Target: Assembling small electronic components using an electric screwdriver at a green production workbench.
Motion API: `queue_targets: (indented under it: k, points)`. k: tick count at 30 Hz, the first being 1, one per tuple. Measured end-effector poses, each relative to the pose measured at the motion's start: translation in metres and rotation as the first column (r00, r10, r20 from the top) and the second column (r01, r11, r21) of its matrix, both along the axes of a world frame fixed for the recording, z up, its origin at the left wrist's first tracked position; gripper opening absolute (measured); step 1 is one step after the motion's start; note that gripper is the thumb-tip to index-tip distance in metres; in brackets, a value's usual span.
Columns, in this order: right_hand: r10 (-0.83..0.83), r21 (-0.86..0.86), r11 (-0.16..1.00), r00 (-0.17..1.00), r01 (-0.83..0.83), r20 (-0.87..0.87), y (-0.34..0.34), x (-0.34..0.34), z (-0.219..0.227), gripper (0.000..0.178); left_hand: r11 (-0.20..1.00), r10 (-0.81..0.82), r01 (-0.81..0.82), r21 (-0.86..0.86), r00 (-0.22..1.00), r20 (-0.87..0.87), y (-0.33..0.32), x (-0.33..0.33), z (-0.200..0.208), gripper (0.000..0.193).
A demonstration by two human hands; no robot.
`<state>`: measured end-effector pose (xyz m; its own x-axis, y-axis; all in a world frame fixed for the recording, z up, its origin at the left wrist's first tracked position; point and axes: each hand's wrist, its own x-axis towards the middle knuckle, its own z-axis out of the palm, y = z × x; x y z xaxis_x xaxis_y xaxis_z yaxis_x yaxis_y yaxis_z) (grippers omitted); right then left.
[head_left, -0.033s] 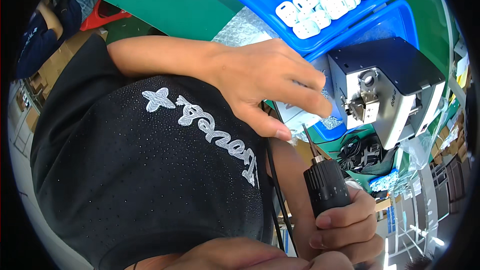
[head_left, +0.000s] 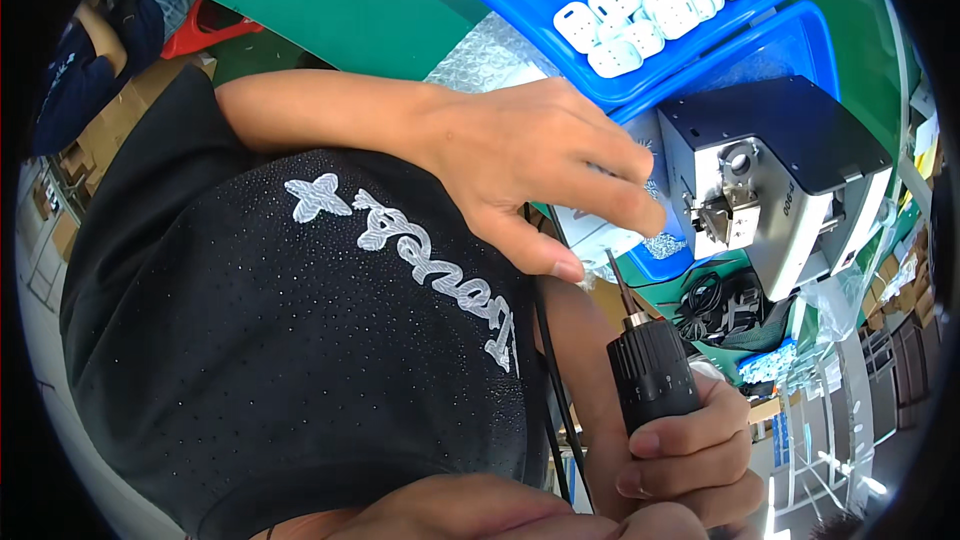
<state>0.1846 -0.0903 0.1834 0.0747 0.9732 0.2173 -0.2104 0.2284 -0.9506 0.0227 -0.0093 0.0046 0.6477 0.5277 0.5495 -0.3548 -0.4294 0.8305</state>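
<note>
My left hand (head_left: 550, 160) reaches in from the left, its fingers curled over a white plastic part (head_left: 598, 234) with the thumb along the near side. Much of that part is hidden under the fingers. My right hand (head_left: 700, 450) is wrapped around a black electric screwdriver (head_left: 652, 372), whose thin bit points up and away toward the white part. The bit's tip meets the part's near edge in the picture; whether it touches a screw cannot be made out.
Beyond the hands, a blue tray (head_left: 560, 45) holds several white plastic housings (head_left: 672, 8). A second blue bin (head_left: 800, 35) sits beside it. A black-and-silver machine (head_left: 775, 180) stands to the right, near small metal screws (head_left: 664, 245) and black cables (head_left: 702, 302). Another person (head_left: 95, 70) is at far left.
</note>
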Motion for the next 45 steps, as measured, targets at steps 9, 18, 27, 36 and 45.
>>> queue_targets:
  k: [9,18,27,36,45]
  points:
    - [-0.049,0.217,0.975,0.998,0.055,-0.029,-0.002,0.002,-0.021,0.038,0.999,0.001,-0.001,0.041,1.000,-0.013,0.001,0.002,0.000,0.047]
    - [-0.641,0.514,0.659,0.768,0.550,0.000,0.035,0.028,-0.063,0.073,0.997,-0.032,0.033,0.064,0.999,-0.009,0.001,-0.001,0.000,0.054]
    - [-0.201,0.145,0.972,0.975,0.187,0.090,-0.008,0.018,-0.020,0.052,0.993,0.023,-0.031,0.115,0.997,0.072,0.005,0.001,-0.009,0.057]
    - [-0.211,0.330,0.916,0.973,0.229,-0.088,0.016,-0.016,-0.012,0.024,0.995,0.039,-0.044,0.086,0.997,0.066,0.000,0.001,-0.010,0.059]
    - [-0.063,0.239,0.969,0.998,0.060,0.004,0.032,-0.012,-0.022,0.019,0.993,0.060,-0.070,0.098,0.993,0.104,-0.004,0.006,-0.009,0.059]
